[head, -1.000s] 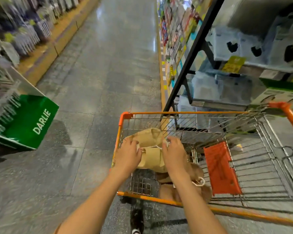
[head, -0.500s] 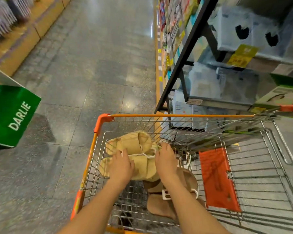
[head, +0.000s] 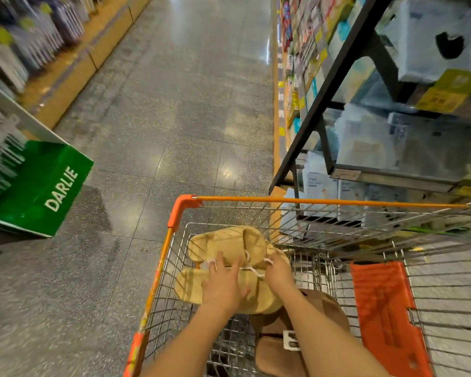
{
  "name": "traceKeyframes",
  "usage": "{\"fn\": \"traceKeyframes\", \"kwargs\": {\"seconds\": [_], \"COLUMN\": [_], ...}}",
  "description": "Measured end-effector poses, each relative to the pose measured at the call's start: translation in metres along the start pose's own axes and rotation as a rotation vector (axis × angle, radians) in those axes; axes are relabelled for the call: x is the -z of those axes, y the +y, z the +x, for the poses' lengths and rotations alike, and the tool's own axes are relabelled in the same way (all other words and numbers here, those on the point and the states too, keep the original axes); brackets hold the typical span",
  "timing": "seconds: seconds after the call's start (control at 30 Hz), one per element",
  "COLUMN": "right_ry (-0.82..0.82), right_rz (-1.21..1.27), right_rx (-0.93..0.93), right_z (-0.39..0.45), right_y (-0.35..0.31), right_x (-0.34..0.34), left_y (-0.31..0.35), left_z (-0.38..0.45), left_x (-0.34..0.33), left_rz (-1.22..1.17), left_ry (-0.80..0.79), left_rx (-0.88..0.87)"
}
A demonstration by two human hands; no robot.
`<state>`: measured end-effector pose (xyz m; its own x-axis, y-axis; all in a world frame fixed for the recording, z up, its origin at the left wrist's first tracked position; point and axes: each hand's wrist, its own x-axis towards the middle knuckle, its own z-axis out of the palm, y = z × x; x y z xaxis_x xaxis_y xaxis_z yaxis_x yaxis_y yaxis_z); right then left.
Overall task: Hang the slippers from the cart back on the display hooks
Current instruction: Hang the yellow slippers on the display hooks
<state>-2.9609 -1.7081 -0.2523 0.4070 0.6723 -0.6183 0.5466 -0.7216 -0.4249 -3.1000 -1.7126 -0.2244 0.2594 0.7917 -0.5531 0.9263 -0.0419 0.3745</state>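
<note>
Your left hand [head: 223, 284] lies flat with its fingers spread on the tan slippers [head: 229, 265], palm on the nearer one and fingertips reaching the white tie between the pair. Your right hand [head: 279, 273] curls at the pair's 3 o'clock side, its fingertips pinching the white tie. The tan slippers lie side by side inside the cart [head: 174, 216], in its corner at your 11 o'clock, under both hands. A brown pair [head: 278, 352] lies at 6 o'clock from them, partly hidden under your right forearm. The orange flap [head: 384, 311] stands at 3 o'clock in the basket. The cart's orange rim runs close past your left wrist. Open floor [head: 174, 118] stretches toward 12 o'clock; the black shelf frame [head: 326, 88] crowds 2 o'clock, and the green display box [head: 38, 189] sits at 9 o'clock.
</note>
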Motion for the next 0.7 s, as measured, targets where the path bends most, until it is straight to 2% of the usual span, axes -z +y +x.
{"fn": "traceKeyframes", "kwargs": {"seconds": [0.1, 0.37, 0.5, 0.7], "right_ry": [0.045, 0.165, 0.274, 0.530], "right_rz": [0.098, -0.120, -0.204, -0.276], "right_rx": [0.045, 0.379, 0.527, 0.610], "right_z": [-0.007, -0.059, -0.092, -0.165], "right_y": [0.000, -0.032, -0.055, -0.065], "right_x": [0.002, 0.046, 0.100, 0.194], "left_y": [0.003, 0.035, 0.056, 0.124], "left_z": [-0.004, -0.014, -0.031, -0.082], "left_x": [-0.001, 0.027, 0.059, 0.115], "left_rz": [0.019, 0.106, 0.131, 0.057], "left_ry": [0.000, 0.082, 0.217, 0.517], "left_rx": [-0.053, -0.203, -0.252, -0.559]}}
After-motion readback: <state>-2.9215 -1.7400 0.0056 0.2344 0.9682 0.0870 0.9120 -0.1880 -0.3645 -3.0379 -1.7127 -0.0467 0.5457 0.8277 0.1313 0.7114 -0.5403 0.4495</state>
